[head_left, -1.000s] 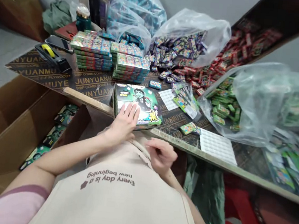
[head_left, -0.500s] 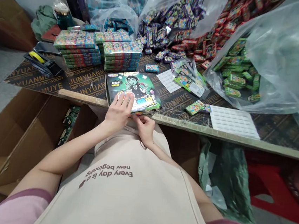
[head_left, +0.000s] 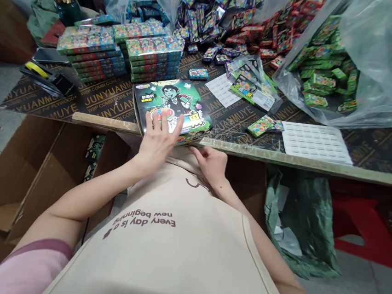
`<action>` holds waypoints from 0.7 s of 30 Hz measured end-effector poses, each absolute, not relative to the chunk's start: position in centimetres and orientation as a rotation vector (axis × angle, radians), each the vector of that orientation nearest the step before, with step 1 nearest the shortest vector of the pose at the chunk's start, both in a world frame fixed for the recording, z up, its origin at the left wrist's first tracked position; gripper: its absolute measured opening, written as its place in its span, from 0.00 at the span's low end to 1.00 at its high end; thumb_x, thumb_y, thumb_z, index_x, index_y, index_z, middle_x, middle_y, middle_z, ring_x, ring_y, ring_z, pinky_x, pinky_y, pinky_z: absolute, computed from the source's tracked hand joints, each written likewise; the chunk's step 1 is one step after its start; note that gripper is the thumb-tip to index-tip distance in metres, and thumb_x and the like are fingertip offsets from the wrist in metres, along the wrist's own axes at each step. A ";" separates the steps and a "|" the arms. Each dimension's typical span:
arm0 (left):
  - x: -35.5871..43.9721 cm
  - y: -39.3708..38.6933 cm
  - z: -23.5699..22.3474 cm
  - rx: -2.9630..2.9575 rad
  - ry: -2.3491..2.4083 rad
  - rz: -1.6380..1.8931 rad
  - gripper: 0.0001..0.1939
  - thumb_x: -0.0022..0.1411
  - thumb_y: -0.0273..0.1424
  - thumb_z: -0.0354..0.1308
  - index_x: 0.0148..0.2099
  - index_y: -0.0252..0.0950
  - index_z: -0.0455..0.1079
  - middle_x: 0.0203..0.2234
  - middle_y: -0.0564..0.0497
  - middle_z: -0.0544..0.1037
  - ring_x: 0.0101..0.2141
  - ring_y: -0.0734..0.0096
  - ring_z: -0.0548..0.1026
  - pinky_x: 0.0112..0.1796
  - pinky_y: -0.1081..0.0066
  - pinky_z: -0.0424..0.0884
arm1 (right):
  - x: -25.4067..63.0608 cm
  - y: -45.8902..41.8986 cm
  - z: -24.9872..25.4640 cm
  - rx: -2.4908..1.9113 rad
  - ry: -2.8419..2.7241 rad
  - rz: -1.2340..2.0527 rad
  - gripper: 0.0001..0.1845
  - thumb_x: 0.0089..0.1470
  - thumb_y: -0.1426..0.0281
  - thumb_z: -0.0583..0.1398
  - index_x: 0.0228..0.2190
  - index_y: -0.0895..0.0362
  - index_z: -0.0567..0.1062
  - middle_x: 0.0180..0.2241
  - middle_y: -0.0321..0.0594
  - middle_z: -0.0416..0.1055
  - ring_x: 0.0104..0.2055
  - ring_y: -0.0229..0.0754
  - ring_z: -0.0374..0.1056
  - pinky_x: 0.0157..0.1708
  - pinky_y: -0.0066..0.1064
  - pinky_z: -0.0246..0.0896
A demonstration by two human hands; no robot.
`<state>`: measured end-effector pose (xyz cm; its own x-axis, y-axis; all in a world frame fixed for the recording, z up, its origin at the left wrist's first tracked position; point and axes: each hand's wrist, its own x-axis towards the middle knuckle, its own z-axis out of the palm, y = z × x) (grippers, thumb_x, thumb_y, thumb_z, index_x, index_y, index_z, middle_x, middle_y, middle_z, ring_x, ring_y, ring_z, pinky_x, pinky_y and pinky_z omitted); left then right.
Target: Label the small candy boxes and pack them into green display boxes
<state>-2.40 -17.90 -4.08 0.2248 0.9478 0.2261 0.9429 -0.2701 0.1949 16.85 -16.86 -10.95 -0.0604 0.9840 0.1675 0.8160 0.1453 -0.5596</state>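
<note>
One green box point(head_left: 178, 94), near edge of table point(head_left: 386, 149)

We see the box just above frame center, lid up, its front at the wooden edge strip point(head_left: 104, 122). Long axis looks roughly left-right, slightly skewed; the hand covers part, so we can't be fully sure. The printed figure's head points to the top of the frame; the front side faces the wearer.

Looks: glossy, green and black lid, vampire-like cartoon, yellow and white lettering, chunky yellow characters at lower right of lid. Dark left side, multicolored front.

We log the left hand point(head_left: 158, 139) as flat on the lid's near part, fingers spread, grasping nothing. The right hand point(head_left: 213, 165) is at the strip, right of the box's front, fingers curled, thumb near index; we can't tell if it pinches anything.

Around it: wrapped stacks point(head_left: 90, 42) upper left, tape dispenser point(head_left: 46, 77) left, small blue pack point(head_left: 198, 74) just behind box. Purple packets point(head_left: 197, 22) and red packets point(head_left: 276, 37) top, green packets point(head_left: 330, 79) in clear bag point(head_left: 387, 64) upper right. White sheet point(head_left: 316, 142) right of center. Open carton point(head_left: 37, 168) lower left.
</note>
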 end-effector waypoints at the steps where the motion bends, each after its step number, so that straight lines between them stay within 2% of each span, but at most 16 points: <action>1: -1.8 -17.8 -4.3 2.436 1.913 0.490 0.39 0.58 0.36 0.61 0.67 0.35 0.51 0.64 0.34 0.57 0.64 0.36 0.51 0.58 0.32 0.44 | 17.5 -16.8 -10.3 -1.631 -1.849 0.444 0.24 0.52 0.51 0.60 0.16 0.56 0.69 0.16 0.36 0.66 0.21 0.36 0.60 0.26 0.29 0.51; 3: -0.8 -17.6 -5.0 2.411 1.939 0.517 0.35 0.59 0.35 0.60 0.66 0.34 0.54 0.63 0.32 0.58 0.64 0.37 0.51 0.59 0.34 0.46 | 18.4 -15.9 -9.3 -1.505 -1.672 0.471 0.24 0.53 0.49 0.58 0.23 0.57 0.72 0.22 0.37 0.69 0.26 0.37 0.63 0.30 0.29 0.56; 5: -0.3 -17.4 -5.6 2.391 1.949 0.529 0.31 0.62 0.33 0.58 0.64 0.32 0.57 0.62 0.30 0.60 0.64 0.39 0.53 0.59 0.37 0.49 | 19.0 -13.8 -8.9 -1.434 -1.528 0.592 0.25 0.55 0.47 0.54 0.34 0.56 0.73 0.31 0.40 0.71 0.33 0.39 0.67 0.34 0.29 0.60; 8: -0.7 -17.2 -5.4 2.390 1.897 0.575 0.26 0.64 0.34 0.55 0.62 0.31 0.61 0.59 0.31 0.64 0.62 0.43 0.58 0.59 0.42 0.55 | 18.5 -9.4 -9.1 -1.419 -1.392 1.049 0.35 0.55 0.40 0.46 0.47 0.54 0.70 0.35 0.41 0.72 0.35 0.40 0.70 0.33 0.31 0.64; 11: -3.1 -16.5 -4.3 2.307 1.738 0.773 0.18 0.65 0.38 0.53 0.50 0.32 0.72 0.47 0.38 0.77 0.54 0.50 0.71 0.54 0.53 0.66 | 16.8 -5.8 -9.0 -1.395 -1.334 1.504 0.38 0.55 0.39 0.42 0.47 0.54 0.70 0.32 0.41 0.74 0.31 0.42 0.72 0.31 0.33 0.66; 13: -5.6 -15.9 -3.7 2.064 1.753 1.066 0.18 0.66 0.41 0.50 0.44 0.34 0.75 0.40 0.43 0.79 0.48 0.58 0.75 0.51 0.61 0.69 | 15.5 -4.7 -8.2 -1.371 -1.340 1.674 0.32 0.54 0.43 0.49 0.44 0.54 0.73 0.32 0.42 0.75 0.32 0.44 0.72 0.32 0.36 0.67; 14: -6.9 -15.8 -3.6 1.882 1.805 1.232 0.19 0.66 0.42 0.50 0.44 0.34 0.75 0.40 0.44 0.79 0.49 0.59 0.75 0.51 0.63 0.69 | 14.9 -4.7 -7.7 -1.362 -1.334 1.728 0.29 0.53 0.46 0.53 0.43 0.54 0.73 0.33 0.43 0.76 0.32 0.45 0.73 0.33 0.37 0.68; 17: -10.0 -17.1 -4.4 1.203 1.876 1.543 0.25 0.63 0.44 0.55 0.56 0.35 0.67 0.55 0.44 0.71 0.59 0.56 0.64 0.57 0.61 0.61 | 13.5 -6.6 -5.7 -1.316 -1.280 1.760 0.25 0.46 0.54 0.60 0.44 0.52 0.73 0.38 0.43 0.76 0.33 0.47 0.73 0.32 0.38 0.70; 18: -10.6 -18.1 -5.0 0.981 1.794 1.552 0.30 0.61 0.44 0.57 0.61 0.36 0.62 0.59 0.43 0.67 0.61 0.55 0.61 0.58 0.60 0.60 | 13.3 -7.5 -5.1 -1.295 -1.271 1.715 0.27 0.44 0.56 0.61 0.47 0.51 0.72 0.41 0.43 0.75 0.33 0.46 0.73 0.32 0.38 0.70; 21: -11.0 -21.7 -6.7 0.554 1.249 1.501 0.46 0.55 0.43 0.63 0.69 0.41 0.44 0.62 0.43 0.63 0.60 0.51 0.63 0.56 0.54 0.63 | 12.2 -10.0 -3.7 -1.312 -1.335 1.593 0.37 0.42 0.59 0.64 0.56 0.45 0.65 0.49 0.41 0.71 0.38 0.48 0.73 0.35 0.42 0.71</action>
<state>-10.99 -21.69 -6.67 -0.3354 0.9054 -0.2603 -0.4203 0.1035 0.9014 12.16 -9.98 -3.70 -0.2692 0.9241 -0.2711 0.1058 -0.2514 -0.9621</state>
